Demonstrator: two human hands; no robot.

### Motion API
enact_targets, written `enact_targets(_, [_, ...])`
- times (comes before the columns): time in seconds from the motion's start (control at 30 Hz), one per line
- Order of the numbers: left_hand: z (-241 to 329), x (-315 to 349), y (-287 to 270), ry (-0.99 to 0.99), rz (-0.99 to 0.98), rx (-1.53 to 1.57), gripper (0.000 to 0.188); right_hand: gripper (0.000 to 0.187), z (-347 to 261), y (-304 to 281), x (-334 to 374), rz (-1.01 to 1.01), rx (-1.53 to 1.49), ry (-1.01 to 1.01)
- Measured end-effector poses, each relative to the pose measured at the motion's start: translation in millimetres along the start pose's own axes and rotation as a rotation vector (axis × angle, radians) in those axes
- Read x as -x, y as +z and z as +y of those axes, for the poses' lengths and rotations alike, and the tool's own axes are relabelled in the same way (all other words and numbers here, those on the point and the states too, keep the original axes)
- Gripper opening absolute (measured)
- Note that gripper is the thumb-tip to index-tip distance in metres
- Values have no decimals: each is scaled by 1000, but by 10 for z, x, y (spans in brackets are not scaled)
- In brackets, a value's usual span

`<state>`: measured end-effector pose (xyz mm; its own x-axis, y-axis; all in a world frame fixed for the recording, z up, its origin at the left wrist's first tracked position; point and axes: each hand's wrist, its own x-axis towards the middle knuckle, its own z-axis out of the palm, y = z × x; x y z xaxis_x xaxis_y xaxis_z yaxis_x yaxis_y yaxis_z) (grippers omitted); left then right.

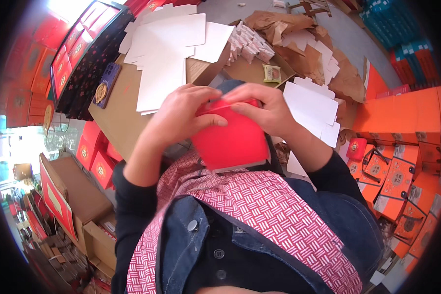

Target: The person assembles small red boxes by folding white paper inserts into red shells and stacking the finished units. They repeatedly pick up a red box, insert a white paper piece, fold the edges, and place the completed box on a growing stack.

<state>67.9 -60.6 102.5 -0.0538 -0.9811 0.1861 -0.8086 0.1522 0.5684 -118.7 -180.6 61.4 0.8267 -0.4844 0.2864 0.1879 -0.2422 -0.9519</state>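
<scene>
A red card box (232, 142), slightly blurred, is in front of my body, just above the patterned apron (264, 201). My left hand (183, 115) grips its far left corner, with the thumb lying across the red face. At the far right corner my right hand (262, 105) pinches the edge between thumb and bent fingers. The two hands nearly meet along the far edge, where a pale strip shows between them. The box's underside is hidden from view.
Flat white card blanks (169, 41) are stacked on the cardboard surface (117, 127) beyond my hands; more white blanks (311, 108) lie to the right. A phone (105, 85) is at the left, and small wrapped packets (250, 43) are piled far off. Orange boxes (394, 115) crowd the right side.
</scene>
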Motion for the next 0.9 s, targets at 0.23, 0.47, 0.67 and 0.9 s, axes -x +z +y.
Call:
enact_targets(0.23, [-328, 201, -323, -464, 2, 336, 41, 35, 241, -487, -800, -36, -71, 19])
enact_targets(0.47, [-1012, 1071, -133, -962, 996, 992, 63, 30, 3272, -1471, -1026, 353, 340, 501])
enact_targets(0.67, [-1255, 1121, 122, -972, 1192, 1079, 56, 30, 4433, -681, -1866, 233, 733, 222])
enact_targets(0.9, [-1131, 1121, 71, -990, 1094, 1076, 57, 30, 5381, -165, -2182, -237, 1170, 397])
